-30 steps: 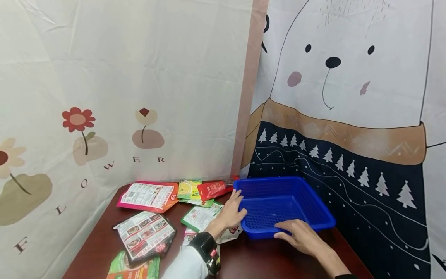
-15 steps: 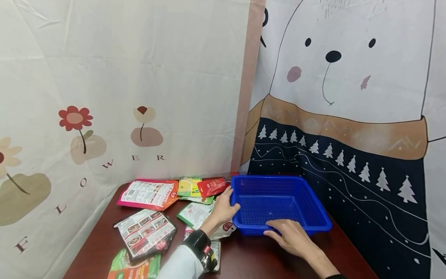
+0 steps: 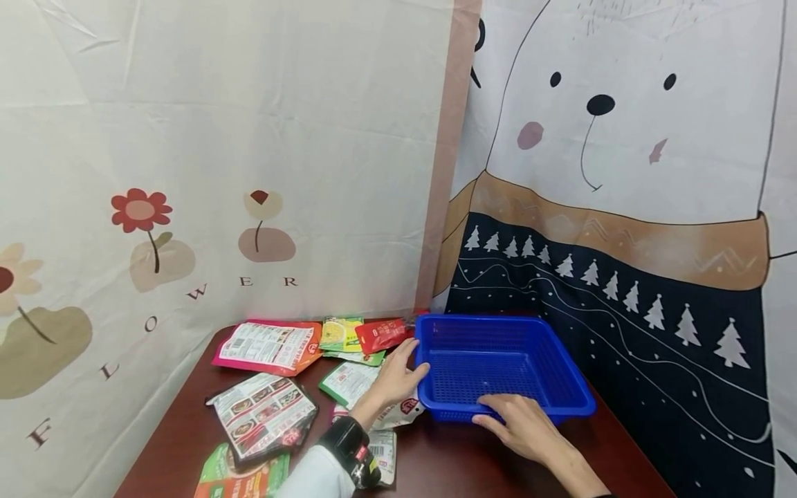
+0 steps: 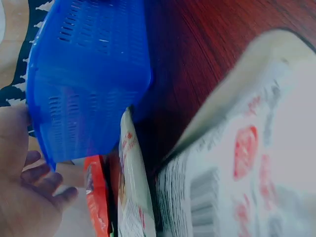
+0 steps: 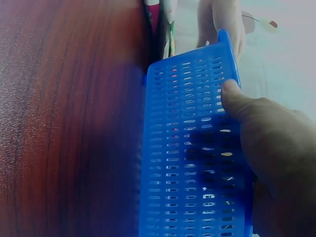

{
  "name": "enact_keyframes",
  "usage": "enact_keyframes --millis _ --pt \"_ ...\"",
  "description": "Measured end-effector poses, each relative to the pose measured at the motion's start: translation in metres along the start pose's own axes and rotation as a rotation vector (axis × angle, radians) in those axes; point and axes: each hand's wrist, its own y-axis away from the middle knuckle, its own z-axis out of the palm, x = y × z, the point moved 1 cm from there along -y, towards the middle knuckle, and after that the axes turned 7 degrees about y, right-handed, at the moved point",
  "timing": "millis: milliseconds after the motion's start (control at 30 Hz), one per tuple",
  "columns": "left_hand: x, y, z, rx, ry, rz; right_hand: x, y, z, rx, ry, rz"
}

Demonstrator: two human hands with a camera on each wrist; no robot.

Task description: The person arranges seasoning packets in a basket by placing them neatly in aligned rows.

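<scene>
One blue rectangular basket (image 3: pixel 482 335) shows slotted walls. The right grip (image 3: pixel 521 425) pinches its near rim; the left grip (image 3: pixel 395 377) lies relaxed alongside.

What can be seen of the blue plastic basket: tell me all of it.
The blue, rectangular, plastic-looking basket is open-topped, with outward-sloping slotted walls, a mesh-like floor and a smooth rim. It sits upright on the dark reddish-brown wood-grained table, its left side close to a white printed pouch. The right hand grips the near wall, thumb outside, fingers inside. The left hand is at the left rim; whether it touches is unclear.
</scene>
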Motion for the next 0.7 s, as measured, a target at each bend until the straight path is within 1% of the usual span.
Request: enact_keyframes --millis 67,167,333,433,600,700 --pt "-0.003 0.008 -0.008 -0.001 -0.003 0.003 -0.003 0.0 0.0 -0.004 -0.016 0.017" --pt "-0.008 0.02 -0.023 0.012 -0.028 0.013 -0.01 -0.003 -0.002 0.016 -0.024 0.034" --pt "-0.022 0.042 -0.054 0.045 -0.096 0.005 -0.026 -0.012 -0.007 0.096 -0.023 -0.008" --pt "-0.035 0.055 -0.073 0.117 -0.142 -0.015 -0.039 -0.019 -0.009 0.135 -0.023 -0.059" --pt "-0.058 0.072 -0.105 0.256 -0.251 -0.1 -0.066 -0.036 -0.012 0.165 -0.03 -0.161" --pt "-0.07 0.08 -0.124 0.288 -0.301 -0.158 -0.085 -0.05 -0.01 0.152 -0.039 -0.212"
